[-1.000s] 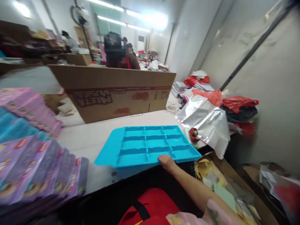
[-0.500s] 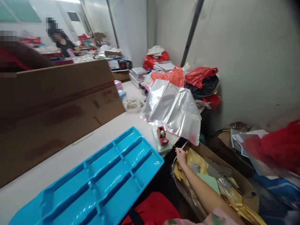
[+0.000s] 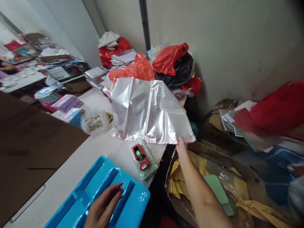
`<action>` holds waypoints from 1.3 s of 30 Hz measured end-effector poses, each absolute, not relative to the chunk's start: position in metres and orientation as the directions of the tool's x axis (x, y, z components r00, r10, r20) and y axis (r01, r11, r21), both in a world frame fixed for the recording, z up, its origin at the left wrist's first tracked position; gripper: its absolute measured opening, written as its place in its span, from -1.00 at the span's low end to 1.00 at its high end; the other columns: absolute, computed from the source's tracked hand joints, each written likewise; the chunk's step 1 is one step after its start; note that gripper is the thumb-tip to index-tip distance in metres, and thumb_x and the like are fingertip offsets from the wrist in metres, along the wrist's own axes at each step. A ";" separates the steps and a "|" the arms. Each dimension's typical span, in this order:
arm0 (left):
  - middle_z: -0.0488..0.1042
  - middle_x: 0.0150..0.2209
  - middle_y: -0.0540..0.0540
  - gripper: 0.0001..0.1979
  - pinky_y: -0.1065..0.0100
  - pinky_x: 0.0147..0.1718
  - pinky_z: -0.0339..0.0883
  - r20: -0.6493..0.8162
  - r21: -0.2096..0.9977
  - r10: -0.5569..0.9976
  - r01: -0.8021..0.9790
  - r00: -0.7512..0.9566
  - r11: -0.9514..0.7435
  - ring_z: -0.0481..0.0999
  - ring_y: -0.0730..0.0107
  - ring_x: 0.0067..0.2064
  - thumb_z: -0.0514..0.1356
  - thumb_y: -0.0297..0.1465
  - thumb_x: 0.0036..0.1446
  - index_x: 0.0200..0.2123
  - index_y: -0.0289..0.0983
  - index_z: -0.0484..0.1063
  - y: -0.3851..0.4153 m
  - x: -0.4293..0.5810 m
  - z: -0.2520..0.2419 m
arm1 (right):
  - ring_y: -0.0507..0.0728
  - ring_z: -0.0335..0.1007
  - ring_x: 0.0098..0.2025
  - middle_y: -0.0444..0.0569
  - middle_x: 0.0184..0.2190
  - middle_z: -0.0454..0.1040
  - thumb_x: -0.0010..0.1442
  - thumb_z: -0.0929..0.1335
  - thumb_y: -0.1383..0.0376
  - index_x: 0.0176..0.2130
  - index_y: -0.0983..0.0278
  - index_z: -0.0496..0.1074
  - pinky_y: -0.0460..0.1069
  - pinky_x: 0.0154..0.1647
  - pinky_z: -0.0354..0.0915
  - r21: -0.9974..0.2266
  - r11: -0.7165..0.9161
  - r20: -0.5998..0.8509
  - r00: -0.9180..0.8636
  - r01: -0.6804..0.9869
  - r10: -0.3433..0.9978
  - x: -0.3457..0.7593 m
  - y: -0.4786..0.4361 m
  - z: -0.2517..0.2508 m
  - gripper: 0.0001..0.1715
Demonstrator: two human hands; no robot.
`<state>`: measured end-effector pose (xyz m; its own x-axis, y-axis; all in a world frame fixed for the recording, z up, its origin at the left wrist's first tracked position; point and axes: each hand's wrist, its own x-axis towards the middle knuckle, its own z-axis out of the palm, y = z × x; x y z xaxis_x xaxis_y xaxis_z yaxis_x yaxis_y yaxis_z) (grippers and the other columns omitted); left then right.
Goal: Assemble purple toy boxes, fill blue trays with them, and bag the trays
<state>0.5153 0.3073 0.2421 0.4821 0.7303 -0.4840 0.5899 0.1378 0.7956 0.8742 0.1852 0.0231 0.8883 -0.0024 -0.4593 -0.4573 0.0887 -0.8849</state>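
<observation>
My left hand [image 3: 104, 207] lies flat with fingers stretched on the blue plastic tray [image 3: 133, 205] at the near edge of the white table [image 3: 71, 167]. My right hand [image 3: 181, 146] reaches forward to the near right corner of a stack of clear plastic bags [image 3: 147, 109] and touches its lower edge; its fingers are hidden under the bags. A small red tape dispenser [image 3: 140, 155] sits on a greenish pad just left of that hand.
A brown cardboard box [image 3: 30, 142] stands at the left. Red and black plastic bags [image 3: 171, 61] pile against the wall. An open carton [image 3: 213, 186] of yellow and green paper sits on the floor at right. Small coloured boxes [image 3: 68, 106] lie further back.
The view has swung right. My right hand moved up from the carton to the edge of the clear bags. My left hand has come into view on the blue tray.
</observation>
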 end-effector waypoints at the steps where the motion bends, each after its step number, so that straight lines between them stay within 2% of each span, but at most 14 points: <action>1: 0.48 -0.10 -0.09 -0.59 0.25 -0.09 0.33 -0.371 0.816 0.650 0.567 0.664 -0.114 0.43 0.02 -0.05 0.32 -0.27 -0.13 -0.14 -0.19 0.47 0.307 0.552 0.240 | 0.05 0.38 -0.38 -0.03 -0.36 0.44 0.14 0.25 0.14 -0.15 0.39 0.32 -0.04 -0.40 0.33 -0.896 0.076 -0.440 0.898 -0.438 -0.002 0.876 0.186 0.028 -0.61; 3: 0.43 -0.04 -0.13 -0.59 0.20 0.02 0.24 -0.143 0.751 0.412 0.370 0.900 -0.548 0.39 0.09 -0.01 0.22 -0.29 0.01 -0.03 -0.19 0.39 0.300 0.627 0.226 | 0.09 0.39 -0.37 -0.02 -0.41 0.46 0.06 0.27 0.15 -0.23 0.38 0.36 -0.05 -0.43 0.31 -0.923 0.030 -0.382 0.924 -0.383 0.025 0.876 0.188 0.040 -0.63; 4: 0.37 0.02 -0.17 -0.49 0.14 0.08 0.15 -0.055 0.662 0.318 0.273 0.946 -0.698 0.32 0.09 0.06 0.22 -0.32 0.01 0.07 -0.22 0.29 0.296 0.663 0.214 | 0.11 0.39 -0.37 -0.02 -0.45 0.46 0.02 0.29 0.16 -0.30 0.37 0.38 -0.06 -0.43 0.30 -0.938 -0.001 -0.346 0.937 -0.346 0.049 0.875 0.190 0.047 -0.67; 5: 0.28 0.10 -0.22 -0.37 0.09 0.13 0.06 0.002 0.556 0.237 0.196 0.971 -0.808 0.23 0.04 0.13 0.25 -0.34 -0.03 0.14 -0.28 0.18 0.293 0.698 0.201 | 0.13 0.39 -0.36 -0.01 -0.49 0.45 -0.02 0.31 0.17 -0.39 0.35 0.39 -0.06 -0.43 0.28 -0.952 -0.035 -0.307 0.949 -0.305 0.077 0.875 0.193 0.054 -0.73; 7: 0.14 0.19 -0.33 -0.20 0.04 0.14 0.03 -0.003 0.371 0.157 0.147 0.988 -0.917 0.10 -0.03 0.19 0.29 -0.39 -0.10 0.20 -0.38 0.04 0.288 0.760 0.173 | 0.14 0.37 -0.37 0.00 -0.58 0.43 -0.08 0.33 0.22 -0.56 0.31 0.35 -0.06 -0.40 0.26 -0.971 -0.101 -0.229 0.963 -0.216 0.144 0.874 0.198 0.069 -0.81; 9: 0.15 0.17 -0.38 -0.31 0.08 0.08 0.12 -0.042 0.271 0.166 0.171 0.985 -0.947 0.14 -0.03 0.18 0.23 -0.42 -0.04 0.17 -0.43 0.08 0.287 0.807 0.150 | 0.14 0.37 -0.39 0.00 -0.62 0.41 -0.11 0.35 0.28 -0.66 0.29 0.30 -0.06 -0.35 0.24 -0.981 -0.145 -0.160 0.961 -0.129 0.225 0.877 0.201 0.081 -0.80; 11: 0.21 0.14 -0.36 -0.52 0.16 -0.01 0.22 -0.064 0.247 0.175 0.185 0.983 -0.951 0.30 0.05 0.09 0.12 -0.44 0.08 0.09 -0.40 0.21 0.289 0.838 0.138 | 0.11 0.36 -0.39 -0.03 -0.61 0.42 -0.12 0.36 0.30 -0.67 0.30 0.31 -0.06 -0.30 0.24 -0.986 -0.158 -0.102 0.945 -0.054 0.312 0.882 0.198 0.087 -0.81; 15: 0.18 0.19 -0.19 -0.60 0.29 -0.09 0.26 -0.062 0.262 0.123 0.135 0.991 -0.956 0.41 0.18 0.00 0.04 -0.38 0.17 0.09 -0.23 0.23 0.296 0.858 0.139 | 0.07 0.39 -0.32 -0.12 -0.45 0.49 -0.07 0.38 0.20 -0.48 0.30 0.46 -0.09 -0.21 0.25 -0.990 -0.138 -0.047 0.904 0.013 0.424 0.892 0.178 0.078 -0.81; 17: 0.25 0.15 -0.14 -0.61 0.33 -0.11 0.24 -0.028 0.261 0.148 0.151 0.989 -0.954 0.40 0.21 0.01 0.01 -0.36 0.19 0.10 -0.19 0.22 0.302 0.858 0.147 | 0.06 0.39 -0.22 -0.10 -0.28 0.51 0.03 0.32 0.16 -0.27 0.28 0.49 -0.09 -0.17 0.26 -0.988 -0.153 -0.068 0.920 -0.009 0.386 0.894 0.170 0.064 -0.70; 20: 0.47 -0.08 -0.22 -0.65 0.34 -0.26 0.24 0.004 0.225 0.271 0.263 0.963 -0.938 0.48 0.19 -0.14 -0.09 -0.32 0.24 0.01 -0.26 0.32 0.314 0.858 0.159 | 0.09 0.37 -0.14 0.00 -0.13 0.46 0.12 0.24 0.21 -0.06 0.29 0.40 -0.04 -0.13 0.26 -0.967 -0.241 -0.146 0.956 -0.084 0.253 0.894 0.173 0.041 -0.60; 23: 0.52 -0.30 -0.25 -0.60 0.34 -0.39 0.18 0.001 0.198 0.333 0.326 0.943 -0.924 0.51 0.17 -0.27 -0.14 -0.25 0.26 -0.14 -0.33 0.39 0.326 0.857 0.165 | 0.14 0.37 -0.16 0.04 -0.19 0.46 0.06 0.30 0.29 -0.08 0.29 0.41 -0.01 -0.14 0.25 -0.927 -0.358 -0.188 0.966 -0.115 0.176 0.894 0.189 0.027 -0.62; 30: 0.52 -0.37 -0.23 -0.62 0.35 -0.45 0.07 0.011 0.190 0.370 0.361 0.929 -0.913 0.50 0.20 -0.33 -0.16 -0.27 0.27 -0.24 -0.31 0.40 0.343 0.851 0.167 | 0.18 0.35 -0.22 0.10 -0.24 0.42 0.00 0.35 0.33 -0.18 0.33 0.43 0.00 -0.21 0.22 -0.826 -0.543 -0.217 0.974 -0.153 0.056 0.908 0.214 0.023 -0.68; 33: 0.52 -0.38 -0.23 -0.63 0.36 -0.46 0.06 0.006 0.189 0.379 0.371 0.925 -0.909 0.50 0.20 -0.34 -0.14 -0.27 0.26 -0.24 -0.31 0.41 0.346 0.851 0.166 | 0.16 0.35 -0.26 0.08 -0.29 0.41 0.06 0.30 0.32 -0.23 0.33 0.44 -0.01 -0.25 0.20 -0.807 -0.568 -0.216 0.976 -0.161 0.030 0.908 0.217 0.026 -0.76; 39: 0.51 -0.41 -0.22 -0.64 0.36 -0.45 0.07 0.008 0.204 0.363 0.354 0.932 -0.913 0.50 0.22 -0.35 -0.13 -0.27 0.26 -0.25 -0.31 0.41 0.346 0.853 0.168 | 0.16 0.27 -0.10 0.04 -0.12 0.37 0.06 0.29 0.32 -0.15 0.22 0.43 -0.02 -0.13 0.15 -0.857 -0.510 -0.112 0.993 -0.076 0.040 0.890 0.220 0.041 -0.69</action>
